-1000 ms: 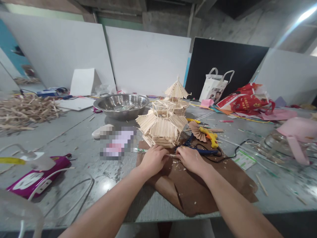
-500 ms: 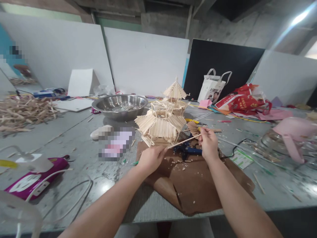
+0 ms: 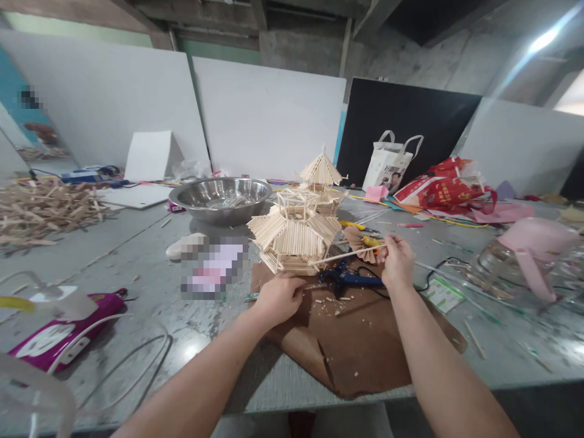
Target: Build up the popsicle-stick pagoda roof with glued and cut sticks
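Note:
A model pavilion made of thin wooden sticks point(image 3: 298, 234) stands at the middle of the table, with a tiered, pointed stick roof point(image 3: 320, 169) behind it. My right hand point(image 3: 398, 261) pinches one end of a long wooden stick point(image 3: 349, 254); the stick's other end reaches the front base of the model. In front of that base, my left hand point(image 3: 279, 299) is closed with curled fingers, and what they hold, if anything, is hidden. Between the hands lies a dark blue tool point(image 3: 349, 278), its kind unclear, on a brown sheet point(image 3: 365, 347) scattered with short stick bits.
A steel bowl point(image 3: 221, 201) stands behind on the left, near a heap of wood pieces point(image 3: 50, 204). A purple power strip point(image 3: 68, 331) with cables lies at front left. To the right are a pink-lidded jug point(image 3: 524, 255), a red bag point(image 3: 449, 188) and a white bag point(image 3: 387, 164).
My right hand has moved right with the stick, whose near end has left my left hand and now meets the model's base. My left hand has drawn slightly down, its fingers curled.

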`<state>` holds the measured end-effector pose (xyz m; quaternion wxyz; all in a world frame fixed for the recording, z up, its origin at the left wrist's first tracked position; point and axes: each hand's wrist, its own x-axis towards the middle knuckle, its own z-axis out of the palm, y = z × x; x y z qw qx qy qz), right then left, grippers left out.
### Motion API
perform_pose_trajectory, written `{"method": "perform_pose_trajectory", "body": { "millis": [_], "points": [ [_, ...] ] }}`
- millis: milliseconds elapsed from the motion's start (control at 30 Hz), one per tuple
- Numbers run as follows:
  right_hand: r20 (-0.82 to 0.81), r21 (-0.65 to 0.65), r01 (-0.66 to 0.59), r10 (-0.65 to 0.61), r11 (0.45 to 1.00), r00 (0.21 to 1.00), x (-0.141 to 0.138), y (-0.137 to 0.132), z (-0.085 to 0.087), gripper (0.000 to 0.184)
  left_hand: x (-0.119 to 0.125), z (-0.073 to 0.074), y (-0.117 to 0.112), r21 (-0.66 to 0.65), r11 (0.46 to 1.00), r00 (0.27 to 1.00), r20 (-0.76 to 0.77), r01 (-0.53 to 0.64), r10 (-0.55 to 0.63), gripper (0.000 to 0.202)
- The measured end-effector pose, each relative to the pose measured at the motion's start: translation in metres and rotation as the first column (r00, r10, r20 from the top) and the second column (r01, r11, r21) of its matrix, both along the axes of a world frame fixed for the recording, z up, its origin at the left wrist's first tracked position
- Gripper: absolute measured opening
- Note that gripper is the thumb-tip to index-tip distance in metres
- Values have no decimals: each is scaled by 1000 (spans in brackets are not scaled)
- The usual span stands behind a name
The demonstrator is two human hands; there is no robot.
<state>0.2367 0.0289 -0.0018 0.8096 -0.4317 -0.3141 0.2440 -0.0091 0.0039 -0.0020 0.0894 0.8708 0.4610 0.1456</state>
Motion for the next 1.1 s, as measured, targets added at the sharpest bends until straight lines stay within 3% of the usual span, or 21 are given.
{"method": "perform_pose_trajectory", "body": {
  "millis": [100, 167, 400, 533, 600, 667, 733, 800, 900, 1000, 1100],
  "points": [
    [70, -57, -106, 110, 993, 991, -8, 0, -4, 25, 1, 4, -2, 46, 985, 958, 229, 164, -170, 35],
    [90, -91, -154, 162, 984, 983, -12, 0, -6, 25, 2, 6, -2, 21, 979, 918, 342, 203, -198, 42],
    [102, -154, -230, 247, 961, 964, -16, 0, -11, 26, 3, 8, -3, -157, 959, 846, 518, 237, -124, 52],
    [120, -156, -188, 208, 970, 971, -14, 2, -14, 27, -4, 15, -9, -155, 919, 754, 629, 363, -192, 48],
    [128, -153, -158, 178, 975, 976, -15, 1, -14, 27, -5, 19, -13, -201, 895, 692, 707, 399, -150, 47],
    [119, -137, -145, 162, 980, 980, -20, -2, -11, 27, -3, 23, -16, -264, 900, 690, 722, 348, -55, 43],
    [106, -109, -145, 157, 983, 982, -27, -7, -5, 26, 2, 32, -17, -278, 929, 743, 669, 243, 6, 41],
    [107, -89, -152, 161, 984, 981, -36, -12, 4, 25, 6, 45, -19, -235, 956, 824, 566, 177, -14, 41],
    [123, -68, -174, 181, 982, 976, -45, -15, 21, 22, 8, 71, -19, -137, 982, 956, 279, 132, -89, 37],
    [142, -62, -225, 232, 972, 962, -50, -11, 41, 22, 2, 93, -17, -77, 988, 991, 26, 132, -130, 41],
    [169, -79, -316, 325, 945, 931, -54, -3, 61, 21, -6, 103, -11, -14, 983, 977, -101, 185, -186, 48]
  ]
}}
